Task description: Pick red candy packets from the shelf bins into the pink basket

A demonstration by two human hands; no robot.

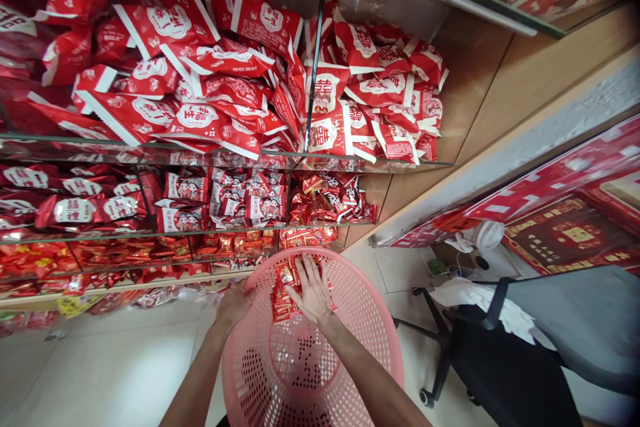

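A pink perforated plastic basket [387, 320] stands below me against the shelves. My left hand [234, 305] grips its rim on the left side, with the thumb over the edge. Inside the basket, small red-wrapped candies [283, 310] are heaped near the far wall. My right hand [313, 290] reaches in over them, palm down and fingers spread. It lies on or just above the candies; contact beneath the palm is hidden.
Glass-divided shelves hold large red packets [195, 113], more packets [370, 90] at right, and smaller red packs [185, 203] lower down. A wheeled office chair [500, 360] stands on the tiled floor at right. Red printed boxes [575, 230] are behind it.
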